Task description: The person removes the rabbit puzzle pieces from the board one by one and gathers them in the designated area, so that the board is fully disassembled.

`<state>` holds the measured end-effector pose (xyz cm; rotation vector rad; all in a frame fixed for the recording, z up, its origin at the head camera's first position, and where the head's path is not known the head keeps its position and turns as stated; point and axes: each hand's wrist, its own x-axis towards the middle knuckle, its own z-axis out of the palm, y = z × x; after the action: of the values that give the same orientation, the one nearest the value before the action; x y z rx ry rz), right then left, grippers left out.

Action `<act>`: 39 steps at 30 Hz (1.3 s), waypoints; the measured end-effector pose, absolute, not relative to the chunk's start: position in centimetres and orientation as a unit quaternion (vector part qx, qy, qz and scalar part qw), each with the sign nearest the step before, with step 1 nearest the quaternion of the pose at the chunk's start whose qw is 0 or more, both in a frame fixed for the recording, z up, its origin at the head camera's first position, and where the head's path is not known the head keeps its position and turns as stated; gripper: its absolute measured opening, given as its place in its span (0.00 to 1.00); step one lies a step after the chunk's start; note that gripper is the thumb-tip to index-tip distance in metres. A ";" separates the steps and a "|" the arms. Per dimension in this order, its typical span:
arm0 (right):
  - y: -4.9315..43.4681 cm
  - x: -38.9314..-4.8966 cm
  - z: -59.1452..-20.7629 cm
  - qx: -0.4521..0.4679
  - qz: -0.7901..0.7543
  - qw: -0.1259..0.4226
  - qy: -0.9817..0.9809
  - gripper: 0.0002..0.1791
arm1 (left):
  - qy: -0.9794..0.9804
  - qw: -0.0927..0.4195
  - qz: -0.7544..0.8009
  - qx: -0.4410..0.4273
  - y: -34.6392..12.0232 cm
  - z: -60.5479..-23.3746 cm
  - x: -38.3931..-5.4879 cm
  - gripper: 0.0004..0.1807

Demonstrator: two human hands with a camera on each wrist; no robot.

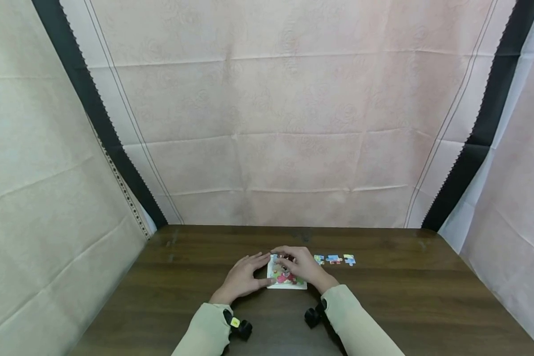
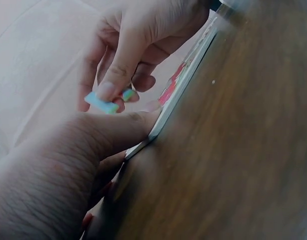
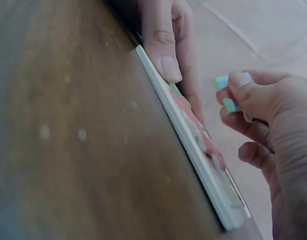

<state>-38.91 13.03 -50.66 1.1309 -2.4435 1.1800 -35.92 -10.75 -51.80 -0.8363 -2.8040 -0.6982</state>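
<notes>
Because the puzzle board (image 1: 287,287) lies flat on the counter (image 1: 409,296) between the two hands, both can meet over it in the head view. The left hand (image 1: 245,277) is spread along the board's left side, fingers fairly straight and thumb at the near corner — probably a brace to stop it sliding. The right hand (image 1: 303,266) arches above the picture, hiding part of it. Three loose pieces (image 1: 333,259) sit in a row to the board's right, spaced apart, which seems to keep each one easy to pick up singly.

From the left wrist, the left thumb presses on the board's edge without closing around anything, while the right hand pinches a small light-blue puzzle piece (image 2: 101,103) between thumb and fingers. It is raised clear of the board, presumably so it can be turned freely.

Seen from the right wrist, the piece is held near its edge, leaving much of its outline exposed — likely for judging its shape. The other right fingers curl loosely, apart from the board, and the left thumb rests by the board's corner.
</notes>
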 end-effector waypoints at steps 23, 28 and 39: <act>25.6 -36.6 -51.8 0.261 0.420 0.169 -0.853 0.04 | -0.929 0.064 -0.229 -0.285 -10.8 -51.9 -35.8 0.43; 27.5 -36.1 -52.1 0.246 0.395 0.163 -0.870 0.03 | -0.929 0.064 -0.229 -0.284 -10.8 -52.0 -35.7 0.43; 28.4 -36.1 -52.2 0.283 0.345 0.160 -0.880 0.07 | -0.930 0.059 -0.234 -0.277 -10.8 -51.7 -35.7 0.44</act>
<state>-36.06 28.44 -52.23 0.8096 -2.5161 0.9863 -35.70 -10.75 -51.71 -0.8402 -2.8160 -0.7081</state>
